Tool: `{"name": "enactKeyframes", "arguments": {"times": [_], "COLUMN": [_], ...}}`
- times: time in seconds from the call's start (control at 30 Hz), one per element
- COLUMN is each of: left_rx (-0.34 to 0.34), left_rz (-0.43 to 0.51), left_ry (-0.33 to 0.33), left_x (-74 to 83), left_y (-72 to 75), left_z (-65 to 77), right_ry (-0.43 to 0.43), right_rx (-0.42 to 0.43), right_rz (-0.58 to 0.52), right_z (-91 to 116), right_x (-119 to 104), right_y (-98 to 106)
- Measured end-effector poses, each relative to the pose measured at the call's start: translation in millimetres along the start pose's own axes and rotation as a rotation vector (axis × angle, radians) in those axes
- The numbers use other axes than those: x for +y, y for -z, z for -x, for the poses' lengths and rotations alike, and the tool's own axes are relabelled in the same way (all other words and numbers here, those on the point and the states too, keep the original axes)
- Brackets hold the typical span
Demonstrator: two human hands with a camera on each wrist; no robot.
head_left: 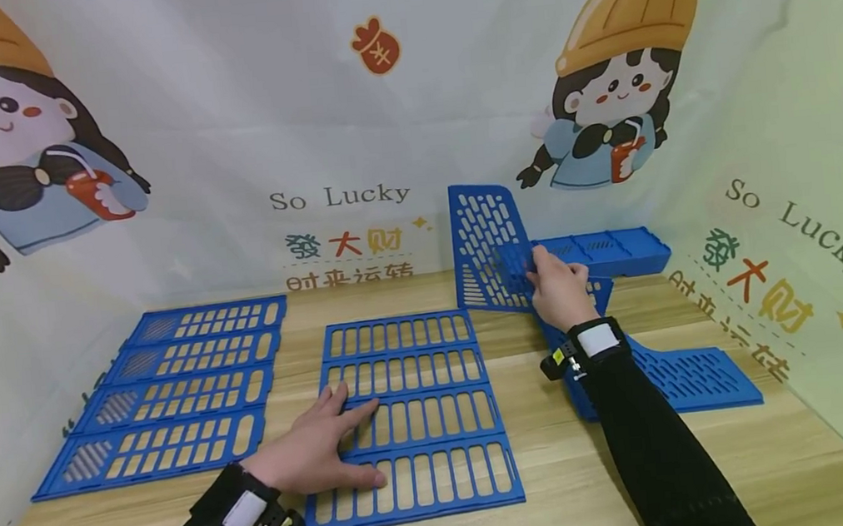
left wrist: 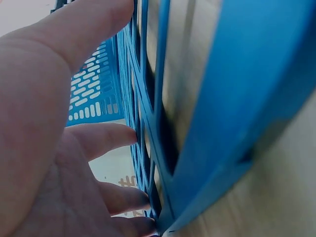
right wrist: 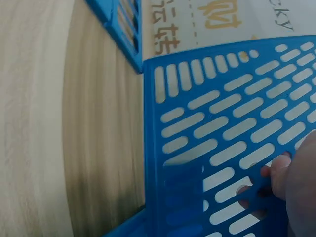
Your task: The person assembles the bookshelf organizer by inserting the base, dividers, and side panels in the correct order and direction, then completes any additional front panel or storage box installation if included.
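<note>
My left hand [head_left: 313, 448] lies with fingers spread on a flat blue grid panel [head_left: 428, 505], made of several joined rows of slots. In the left wrist view the thumb and fingertips touch the bars of this panel. My right hand [head_left: 562, 288] grips the edge of a blue perforated side panel [head_left: 468, 246], which stands upright near the back cloth. In the right wrist view the fingers [right wrist: 279, 175] show at the edge and through the slots of this side panel. Another blue perforated panel [head_left: 710, 380] lies beneath and beside the right forearm, partly hidden by it.
A second blue grid [head_left: 271, 393] of several joined rows lies at the left. Behind the right hand sits a long stack of blue parts [head_left: 635, 257] against the printed cloth [head_left: 416, 113]. The wooden tabletop [head_left: 545, 469] runs up to cloth walls on three sides.
</note>
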State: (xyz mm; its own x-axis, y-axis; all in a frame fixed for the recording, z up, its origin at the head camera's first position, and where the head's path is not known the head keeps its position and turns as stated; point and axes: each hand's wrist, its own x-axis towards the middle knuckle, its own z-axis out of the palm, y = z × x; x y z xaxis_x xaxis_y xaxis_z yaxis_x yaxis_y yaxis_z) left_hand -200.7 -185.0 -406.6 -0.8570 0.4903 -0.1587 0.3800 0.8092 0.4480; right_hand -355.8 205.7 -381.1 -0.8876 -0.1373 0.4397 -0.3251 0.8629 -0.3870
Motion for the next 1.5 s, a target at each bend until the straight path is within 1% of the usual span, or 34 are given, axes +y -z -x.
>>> {"name": "enactKeyframes", "arguments": {"times": [0.1, 0.17, 0.4, 0.5, 0.6, 0.7, 0.77, 0.87, 0.93, 1.0, 1.07, 1.13, 1.2, 1.33, 1.4, 1.5], "left_rx": [0.002, 0.005, 0.012, 0.007, -0.001, -0.007, -0.008, -0.004, 0.009, 0.049, 0.096, 0.12, 0.11, 0.05, 0.044, 0.05], "left_rz": [-0.001, 0.0, 0.005, 0.013, 0.014, 0.018, 0.019, 0.024, 0.023, 0.019, 0.004, -0.002, 0.004, 0.06, 0.063, 0.047], "left_ry": [0.009, 0.01, 0.01, 0.012, 0.015, 0.02, 0.019, 0.006, 0.01, 0.025, 0.053, 0.075, 0.081, 0.088, 0.096, 0.096], "left_x": [-0.3, -0.5, -1.4, -1.4, -1.0, -0.7, -0.7, -2.0, -5.1, -9.9, -16.0, -21.9, -26.5, -30.6, -30.9, -29.5], "left_y": [-0.4, -0.3, 0.8, 0.4, 0.7, 1.2, 1.4, 1.7, 2.7, 5.4, 9.5, 12.9, 15.2, 15.8, 14.8, 14.1], "left_z": [0.8, 0.9, 0.8, 2.0, 2.0, 2.5, 2.6, 2.5, 2.2, 1.5, 1.5, 1.7, 1.8, 1.6, 0.8, -0.1], "right_ry": [-0.002, -0.003, -0.01, -0.023, -0.033, -0.01, 0.01, 0.012, -0.016, -0.057, -0.099, -0.129, -0.132, -0.092, -0.068, -0.058], "right_rx": [-0.043, -0.056, -0.057, -0.039, 0.014, 0.023, -0.001, -0.001, -0.006, -0.019, -0.056, -0.094, -0.112, -0.114, -0.109, -0.122], "right_rz": [0.003, 0.01, 0.034, 0.106, 0.162, 0.139, 0.091, 0.084, 0.084, 0.085, 0.06, 0.048, 0.05, 0.09, 0.105, 0.11], "right_z": [-1, -2, -7, -6, -7, -8, -9, -9, -7, -2, 1, 4, 5, 2, 0, -4], "right_x": [0, 1, 6, 6, 2, -4, -5, 1, 8, 17, 24, 30, 33, 30, 25, 16], "right_y": [0, 1, 3, 0, -3, -7, -8, -6, 0, 7, 16, 22, 25, 20, 14, 4]}}
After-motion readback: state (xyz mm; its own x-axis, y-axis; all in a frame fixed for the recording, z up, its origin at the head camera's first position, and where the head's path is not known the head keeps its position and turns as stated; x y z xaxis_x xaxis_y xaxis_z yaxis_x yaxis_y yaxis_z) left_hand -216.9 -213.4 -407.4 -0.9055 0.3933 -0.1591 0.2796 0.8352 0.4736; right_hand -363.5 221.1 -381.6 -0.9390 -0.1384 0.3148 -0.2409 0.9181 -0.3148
